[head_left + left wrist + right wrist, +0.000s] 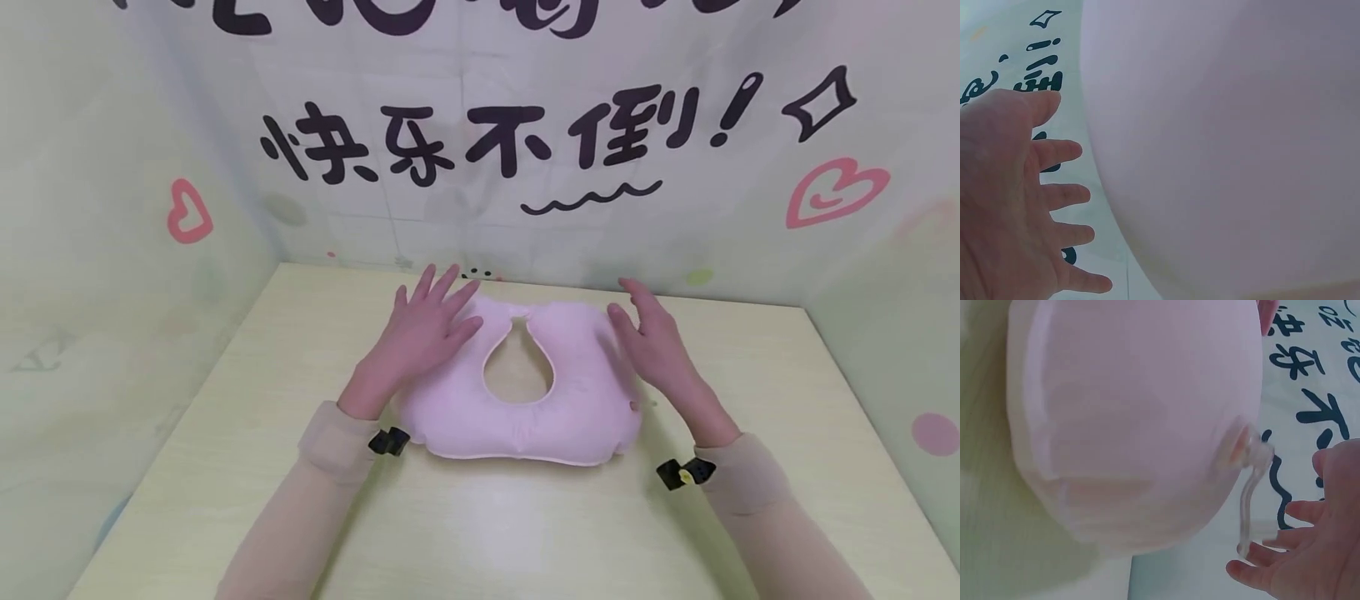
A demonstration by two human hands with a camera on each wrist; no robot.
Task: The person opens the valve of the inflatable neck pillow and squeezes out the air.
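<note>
A pink inflated U-shaped neck pillow (525,400) lies on the pale yellow table (480,525), its opening toward the back wall. My left hand (423,329) hovers over the pillow's left lobe with fingers spread and straight; in the left wrist view that hand (1016,206) is open beside the pillow (1229,150). My right hand (652,333) is open at the pillow's right side, fingers pointing to the wall. The right wrist view shows the pillow (1135,425), its clear air valve with a hanging cap (1250,487), and my right hand (1310,550) close beside the valve.
A printed backdrop (525,142) with black characters and pink hearts stands behind the table, and pale curtain walls close both sides. Bare tabletop lies in front of the pillow and to its left and right.
</note>
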